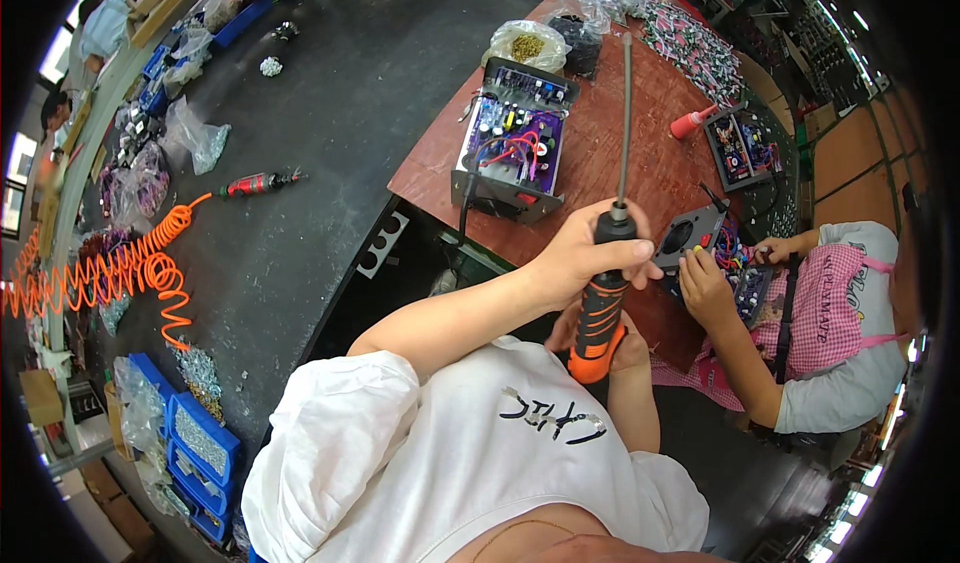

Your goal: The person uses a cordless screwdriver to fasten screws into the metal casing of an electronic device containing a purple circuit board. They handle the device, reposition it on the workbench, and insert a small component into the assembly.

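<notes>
Orange-black screwdriver (597, 331) within left fingers (628, 254)

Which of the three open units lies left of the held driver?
The unit nearest the golden bits; the upper-right unit and lower-right unit sit right of the driver.

Left forearm (465, 313): bare; runs from lower left up and rightward across the front of the body, elbow bent.
Left wrist (545, 278): in line with the forearm, nearly straight.
Left hand (578, 255): raised ahead of the chest, closed in a wrapped grasp; thumb (630, 254) laid crosswise, pointing right; fingers (643, 227) curled round, some showing at the far side.
Right forearm (637, 408): bare, foreshortened, bent upward close to the torso.
Right hand (634, 346): just below the left, near the chest; partly hidden, finger pose not fully readable.
</notes>
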The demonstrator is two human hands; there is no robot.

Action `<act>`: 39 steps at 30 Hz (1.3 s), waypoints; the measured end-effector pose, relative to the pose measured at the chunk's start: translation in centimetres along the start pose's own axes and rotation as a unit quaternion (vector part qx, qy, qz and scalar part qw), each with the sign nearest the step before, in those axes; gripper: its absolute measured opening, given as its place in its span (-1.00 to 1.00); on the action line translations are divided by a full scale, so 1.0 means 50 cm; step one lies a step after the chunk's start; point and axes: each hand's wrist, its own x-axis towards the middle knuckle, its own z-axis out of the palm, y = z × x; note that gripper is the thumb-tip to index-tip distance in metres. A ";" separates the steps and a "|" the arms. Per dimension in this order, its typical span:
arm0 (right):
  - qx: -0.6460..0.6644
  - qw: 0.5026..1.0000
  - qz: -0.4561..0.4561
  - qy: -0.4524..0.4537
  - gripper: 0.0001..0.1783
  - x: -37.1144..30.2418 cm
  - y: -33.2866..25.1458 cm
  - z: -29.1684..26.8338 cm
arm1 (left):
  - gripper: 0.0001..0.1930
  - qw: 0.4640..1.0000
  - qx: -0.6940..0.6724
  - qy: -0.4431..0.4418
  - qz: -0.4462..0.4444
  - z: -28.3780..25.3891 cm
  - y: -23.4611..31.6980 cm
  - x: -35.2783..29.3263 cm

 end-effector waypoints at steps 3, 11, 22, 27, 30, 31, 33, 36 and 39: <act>-0.026 0.998 -0.055 -0.007 0.17 -0.009 0.009 0.024 | -0.78 0.996 -0.086 0.001 0.009 -0.002 -0.023 0.005; -0.059 0.930 -0.149 0.331 -0.64 -0.081 0.021 -0.124 | -0.84 0.958 -0.274 0.082 0.010 0.002 -0.014 0.049; -0.501 0.836 -0.196 -0.107 -0.57 -0.263 -0.058 0.051 | -0.82 0.935 -0.347 0.031 0.062 -0.037 0.032 0.065; -0.552 0.733 -0.268 0.293 -0.13 -0.081 0.112 0.019 | -0.80 0.917 -0.393 0.051 0.043 0.016 -0.012 0.080; -0.618 0.593 -0.373 0.357 0.02 -0.058 0.114 -0.080 | -0.78 0.946 -0.289 0.141 0.032 0.054 -0.062 0.059; -0.494 0.618 -0.500 0.351 -0.03 -0.005 0.053 0.021 | -0.78 0.947 -0.285 0.149 0.007 0.065 -0.078 0.054; -0.307 0.643 -0.633 0.302 -0.12 0.036 0.014 0.104 | -0.75 0.948 -0.259 0.181 -0.033 0.075 -0.087 0.033; -0.275 0.624 -0.681 0.266 -0.17 0.008 -0.004 0.110 | -0.73 0.954 -0.227 0.162 -0.114 0.092 -0.111 0.003; -0.318 0.581 -0.704 0.258 -0.16 0.010 -0.026 0.127 | -0.73 0.921 -0.344 0.105 -0.147 0.109 -0.114 -0.001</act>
